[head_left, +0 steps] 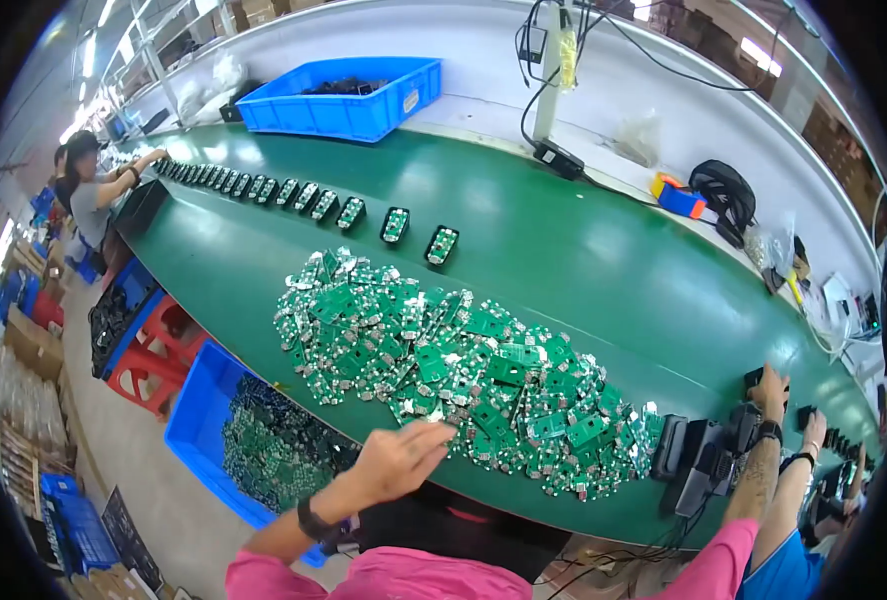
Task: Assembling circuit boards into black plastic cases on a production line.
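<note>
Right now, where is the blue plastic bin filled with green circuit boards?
In the head view, the blue plastic bin of green circuit boards sits low at the person's left, off the green conveyor belt's near edge, beside red stools, just beyond the left hand.

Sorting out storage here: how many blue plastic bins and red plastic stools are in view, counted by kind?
Blue plastic bins: 2, one on the far side of the green belt, one on the floor holding green circuit boards.
Red plastic stools: 1, beside the floor bin.
Total: 3
</note>
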### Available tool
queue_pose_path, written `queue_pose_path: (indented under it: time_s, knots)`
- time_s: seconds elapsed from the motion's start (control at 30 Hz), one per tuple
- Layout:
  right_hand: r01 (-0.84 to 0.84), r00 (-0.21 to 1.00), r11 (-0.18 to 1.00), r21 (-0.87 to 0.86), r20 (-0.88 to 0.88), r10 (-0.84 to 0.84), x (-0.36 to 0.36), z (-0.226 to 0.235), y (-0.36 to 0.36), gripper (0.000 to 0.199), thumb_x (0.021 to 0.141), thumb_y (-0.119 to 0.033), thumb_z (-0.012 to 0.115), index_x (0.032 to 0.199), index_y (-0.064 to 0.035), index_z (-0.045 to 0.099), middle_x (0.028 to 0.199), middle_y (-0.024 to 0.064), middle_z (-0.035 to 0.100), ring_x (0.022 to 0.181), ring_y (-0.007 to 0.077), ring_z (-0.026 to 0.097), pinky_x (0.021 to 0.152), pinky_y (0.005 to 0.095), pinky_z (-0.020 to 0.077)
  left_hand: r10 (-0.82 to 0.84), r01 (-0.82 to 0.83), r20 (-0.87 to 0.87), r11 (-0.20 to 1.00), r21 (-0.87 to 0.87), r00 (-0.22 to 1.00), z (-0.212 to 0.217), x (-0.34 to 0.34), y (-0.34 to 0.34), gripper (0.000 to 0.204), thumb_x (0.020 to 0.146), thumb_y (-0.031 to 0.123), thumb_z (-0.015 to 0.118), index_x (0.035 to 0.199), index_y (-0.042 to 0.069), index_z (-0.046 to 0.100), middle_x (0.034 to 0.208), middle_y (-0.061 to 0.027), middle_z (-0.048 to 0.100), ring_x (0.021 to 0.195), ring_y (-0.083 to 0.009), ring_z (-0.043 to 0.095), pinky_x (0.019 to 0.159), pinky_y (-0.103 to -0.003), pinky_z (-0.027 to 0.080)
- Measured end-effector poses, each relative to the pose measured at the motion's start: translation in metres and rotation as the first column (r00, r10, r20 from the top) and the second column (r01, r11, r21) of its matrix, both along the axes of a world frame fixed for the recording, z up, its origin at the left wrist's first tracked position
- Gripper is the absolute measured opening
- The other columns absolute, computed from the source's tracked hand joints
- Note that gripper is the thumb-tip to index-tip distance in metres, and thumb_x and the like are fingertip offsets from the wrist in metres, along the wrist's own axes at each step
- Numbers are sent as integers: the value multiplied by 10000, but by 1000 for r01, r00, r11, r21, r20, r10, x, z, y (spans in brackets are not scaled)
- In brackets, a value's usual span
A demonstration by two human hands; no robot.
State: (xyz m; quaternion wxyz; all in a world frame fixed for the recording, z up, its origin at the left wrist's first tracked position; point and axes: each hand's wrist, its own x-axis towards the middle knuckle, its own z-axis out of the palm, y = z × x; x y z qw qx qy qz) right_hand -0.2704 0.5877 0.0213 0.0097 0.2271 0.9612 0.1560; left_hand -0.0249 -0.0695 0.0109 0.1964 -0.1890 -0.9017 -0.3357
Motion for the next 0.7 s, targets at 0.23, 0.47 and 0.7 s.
queue_pose_path:
  time_s: [0.23,0.47,0.7]
  knots:
    - [-169,983,985,29,-62,171,-25,10,8,140,839,-122,575,905,-20,644,979,251,676,977,435,644,789,529,527,159,-243,297,931,271,942,-12,31,27,177,884,12,621,1052,22,677,941,-89,708,561,-111,631,486,-243,481]
    - [-237,961,971,8,-144,236,-7,3,15,151,798,-59,577,918,7,641,1009,278,659,934,471,637,784,516,534,-42,-81,261,893,442,964,-5,-1,63,193,884,-4,609,1071,-8,658,964,-125,702,601,-143,655,524,-250,532]
    - [-343,885,924,-172,-389,256,20,53,-51,165,829,-84,572,916,-9,690,856,239,691,864,391,679,747,452,537,-150,-38,312,851,523,938,8,8,89,206,895,17,618,1097,-5,652,969,-115,704,609,-142,660,530,-252,517]
